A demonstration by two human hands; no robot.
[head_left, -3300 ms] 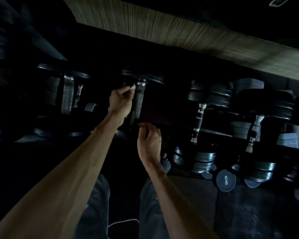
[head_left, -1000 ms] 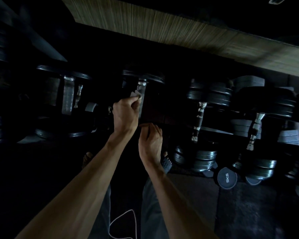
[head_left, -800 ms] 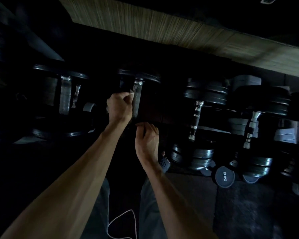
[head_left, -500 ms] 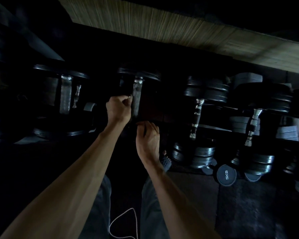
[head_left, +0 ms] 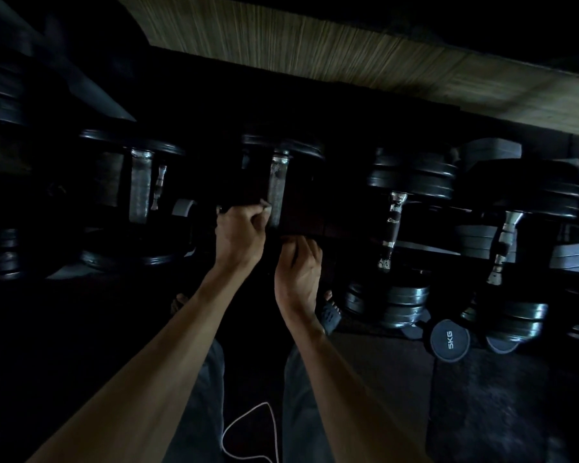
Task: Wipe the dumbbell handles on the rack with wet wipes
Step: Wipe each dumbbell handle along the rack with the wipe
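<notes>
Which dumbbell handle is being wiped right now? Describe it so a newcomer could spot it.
Start at the pale wooden strip along the top, then drop to the dark rack's row of dumbbells. The dumbbell handle is the upright silvery bar near the middle, just right of the left hand. Unlike the patchy black-and-white handles farther right, it is evenly silver, with a fist beside it.

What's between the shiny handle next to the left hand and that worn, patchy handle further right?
In the head view, only dark rack shows between the shiny handle and the worn handle; no other handle is visible there. The left hand sits beside the shiny one.
</notes>
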